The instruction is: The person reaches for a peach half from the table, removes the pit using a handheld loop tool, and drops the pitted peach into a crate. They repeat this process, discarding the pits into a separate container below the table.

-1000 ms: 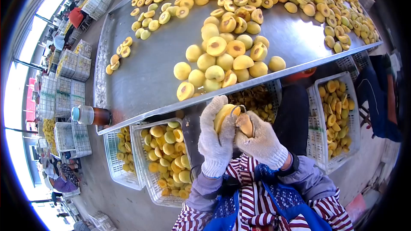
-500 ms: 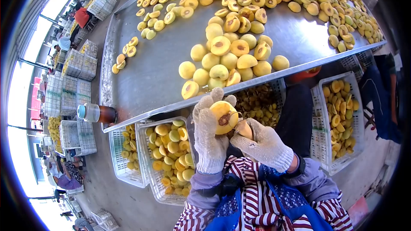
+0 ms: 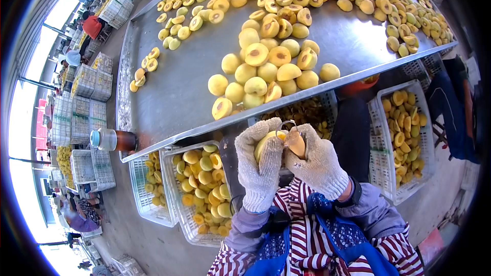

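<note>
My left hand (image 3: 260, 166), in a whitish knit glove, is closed around a yellow peach half (image 3: 264, 144); the fingers and thumb cover much of it, and its cut face is turned largely out of sight. My right hand (image 3: 321, 167), gloved likewise, grips the wooden handle of a pitting knife (image 3: 295, 144). A thin curved metal loop rises from that handle and reaches over to the peach half's edge. Both hands are close together in front of my body, below the table's near edge. Just beyond them, a cluster of peach halves (image 3: 255, 87) lies on the metal table (image 3: 174, 92).
White crates of peach halves stand below the table, at left (image 3: 186, 225) and right (image 3: 383, 174). Under the edge, a crate holds dark brownish pieces (image 3: 302, 115). A bottle of brown liquid (image 3: 115, 139) sits at the table's left corner. Other people and stacked crates (image 3: 92, 84) are farther left.
The peach half has turned in my left hand, so its pit side no longer faces up. My left thumb now lies across it, and the right hand has tilted the knife more upright.
</note>
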`<state>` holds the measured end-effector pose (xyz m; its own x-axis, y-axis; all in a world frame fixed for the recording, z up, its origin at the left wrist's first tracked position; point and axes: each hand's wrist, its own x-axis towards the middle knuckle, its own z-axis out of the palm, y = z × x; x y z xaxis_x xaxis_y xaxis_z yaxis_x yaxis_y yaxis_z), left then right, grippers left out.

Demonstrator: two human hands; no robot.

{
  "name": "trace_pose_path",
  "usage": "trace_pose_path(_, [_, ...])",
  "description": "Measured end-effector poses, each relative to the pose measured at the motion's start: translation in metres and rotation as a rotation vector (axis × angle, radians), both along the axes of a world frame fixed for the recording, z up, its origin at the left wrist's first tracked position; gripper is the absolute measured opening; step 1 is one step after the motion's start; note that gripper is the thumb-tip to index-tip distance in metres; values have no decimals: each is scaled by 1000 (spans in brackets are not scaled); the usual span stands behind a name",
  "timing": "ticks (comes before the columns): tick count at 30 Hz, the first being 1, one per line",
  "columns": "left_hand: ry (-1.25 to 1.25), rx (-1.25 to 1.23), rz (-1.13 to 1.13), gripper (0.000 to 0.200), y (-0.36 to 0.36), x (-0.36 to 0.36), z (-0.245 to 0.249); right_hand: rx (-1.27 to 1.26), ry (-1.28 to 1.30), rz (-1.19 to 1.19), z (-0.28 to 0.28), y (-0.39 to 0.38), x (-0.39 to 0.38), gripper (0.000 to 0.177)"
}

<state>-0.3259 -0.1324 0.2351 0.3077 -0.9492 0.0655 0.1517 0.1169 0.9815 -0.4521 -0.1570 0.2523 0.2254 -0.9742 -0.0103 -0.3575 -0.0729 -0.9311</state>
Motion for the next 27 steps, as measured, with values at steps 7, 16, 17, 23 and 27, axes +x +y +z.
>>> trace_pose_path(7, [214, 148, 56, 39, -15, 7, 1, 247, -144, 457, 16, 14, -4, 28])
trace_pose_path(16, [523, 116, 53, 56, -12, 14, 4, 520, -173, 313, 0, 4, -3, 57])
trace_pose_path(17, [498, 100, 48, 56, -11, 13, 4, 509, -159, 311, -3, 5, -2, 57])
trace_pose_path(23, [490, 37, 81, 54, -6, 0, 10, 422, -226, 289, -20, 8, 1, 52])
trace_pose_path(27, [298, -70, 64, 55, -3, -7, 12, 416, -214, 301, -16, 6, 2, 42])
